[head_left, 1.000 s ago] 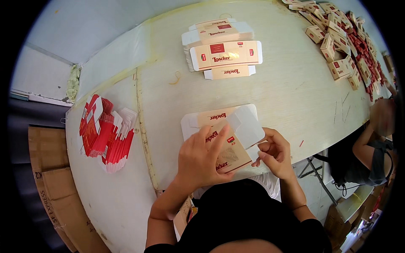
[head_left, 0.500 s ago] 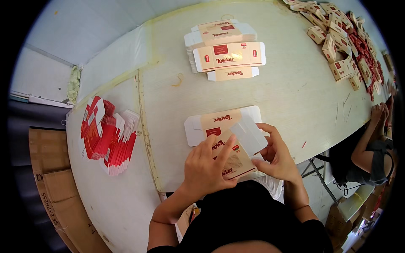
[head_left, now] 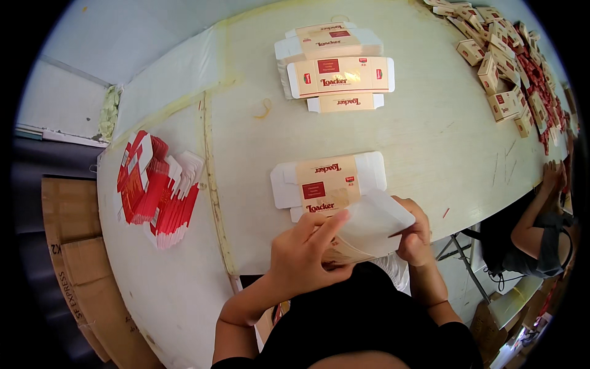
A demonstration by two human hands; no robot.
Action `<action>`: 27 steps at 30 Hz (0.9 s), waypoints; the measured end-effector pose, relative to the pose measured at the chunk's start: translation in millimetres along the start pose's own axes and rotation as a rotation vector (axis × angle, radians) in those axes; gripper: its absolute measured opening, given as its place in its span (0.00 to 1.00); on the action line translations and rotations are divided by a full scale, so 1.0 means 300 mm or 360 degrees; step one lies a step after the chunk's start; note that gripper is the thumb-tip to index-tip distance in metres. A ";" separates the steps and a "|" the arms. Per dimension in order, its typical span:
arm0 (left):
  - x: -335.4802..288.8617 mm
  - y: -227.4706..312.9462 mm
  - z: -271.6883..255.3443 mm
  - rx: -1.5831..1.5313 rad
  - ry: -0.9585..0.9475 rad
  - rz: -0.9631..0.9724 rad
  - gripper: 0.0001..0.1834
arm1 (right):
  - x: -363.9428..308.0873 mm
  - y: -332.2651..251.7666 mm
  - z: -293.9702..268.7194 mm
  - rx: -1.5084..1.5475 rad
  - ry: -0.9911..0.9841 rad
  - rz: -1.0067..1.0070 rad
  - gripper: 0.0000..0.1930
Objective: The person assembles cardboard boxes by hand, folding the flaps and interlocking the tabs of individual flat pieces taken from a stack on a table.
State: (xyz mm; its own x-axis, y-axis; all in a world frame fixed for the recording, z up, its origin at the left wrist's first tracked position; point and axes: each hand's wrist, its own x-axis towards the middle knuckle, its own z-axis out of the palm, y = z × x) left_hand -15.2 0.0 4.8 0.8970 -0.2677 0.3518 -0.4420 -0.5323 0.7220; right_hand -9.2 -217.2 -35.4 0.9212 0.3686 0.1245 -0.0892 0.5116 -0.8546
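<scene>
Close to my body at the table's near edge, I hold a cream and white folding carton (head_left: 375,224) between both hands. My left hand (head_left: 301,252) is closed round its printed left side, fingers over the top. My right hand (head_left: 418,237) pinches the white flap at its right end, the thumb bent beneath. The carton is tilted, its white inner side turned partly up; its lower part is hidden by my left hand. Just beyond it lies a flattened cream carton (head_left: 329,175) with white flaps, partly covered by the held one.
Stacked flat cream cartons (head_left: 344,77) lie farther back. Red and white flat cartons (head_left: 150,190) fan out at left. Folded cream boxes (head_left: 504,104) and small red packets (head_left: 533,77) pile up far right, near another person's hands (head_left: 553,175). A brown cardboard box (head_left: 92,270) stands lower left.
The held carton has turned, so more of its white flap and inner side shows. My right hand has moved slightly right and closed on the flap. The view has shifted a little.
</scene>
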 end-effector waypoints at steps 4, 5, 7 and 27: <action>-0.003 0.004 0.029 0.0009 -0.0243 -0.0039 0.43 | 0.015 0.012 0.047 -0.0250 0.0206 0.0408 0.32; -0.005 -0.002 0.039 0.0066 -0.0291 -0.0045 0.43 | 0.042 -0.015 0.087 -0.0288 0.0166 0.0485 0.33; -0.007 -0.009 0.049 0.0121 -0.0405 -0.0083 0.46 | 0.063 -0.028 0.094 -0.0436 0.0006 0.0459 0.34; 0.011 -0.028 0.053 0.0244 -0.0498 -0.0107 0.58 | 0.029 -0.021 0.088 -0.0673 0.0040 0.0407 0.26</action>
State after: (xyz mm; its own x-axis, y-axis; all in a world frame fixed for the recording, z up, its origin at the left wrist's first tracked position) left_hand -8.7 -9.2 -9.6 0.8892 -0.4487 0.0897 -0.3993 -0.6651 0.6310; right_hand -10.6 -196.6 -15.6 0.8991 0.4199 -0.1239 -0.1571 0.0453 -0.9866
